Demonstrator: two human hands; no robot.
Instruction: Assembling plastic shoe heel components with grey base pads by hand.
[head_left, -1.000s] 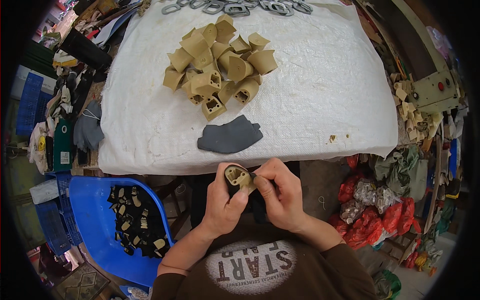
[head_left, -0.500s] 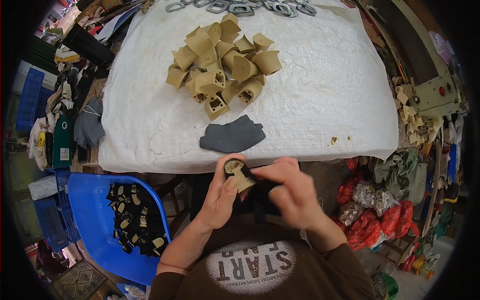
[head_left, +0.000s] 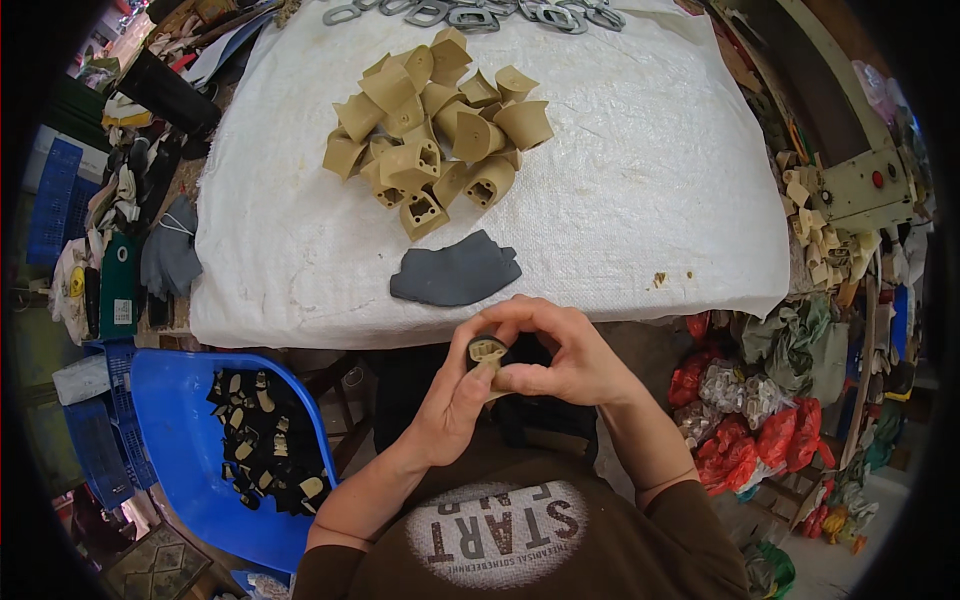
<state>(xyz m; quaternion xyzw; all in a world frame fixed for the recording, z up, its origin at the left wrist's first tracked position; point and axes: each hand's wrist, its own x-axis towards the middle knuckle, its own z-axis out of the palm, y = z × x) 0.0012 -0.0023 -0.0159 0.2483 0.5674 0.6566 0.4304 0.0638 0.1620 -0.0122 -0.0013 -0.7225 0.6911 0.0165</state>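
Over my lap, just in front of the table edge, my left hand (head_left: pixel 452 402) is closed round a beige plastic shoe heel (head_left: pixel 487 352) with black covering material around its rim. My right hand (head_left: pixel 570 352) grips the same heel from the right, thumb on its near part and fingers curled over the far side. Much of the heel is hidden by my fingers. Just beyond my hands, a dark grey irregular piece of sheet (head_left: pixel 455 270) lies on the white cloth. A pile of bare beige heels (head_left: pixel 430 125) sits farther back on the table.
A white woven cloth (head_left: pixel 640 180) covers the table. At lower left stands a blue tub (head_left: pixel 185 470) with many black-covered heels (head_left: pixel 268 440). Grey metal rings (head_left: pixel 470 18) lie at the far edge. Red plastic bags (head_left: pixel 730 455) and a machine frame (head_left: pixel 870 190) are on the right.
My right hand has moved left and closed in round the heel, its fingers now over the far side. The heel has turned slightly upright. The view has shifted a little.
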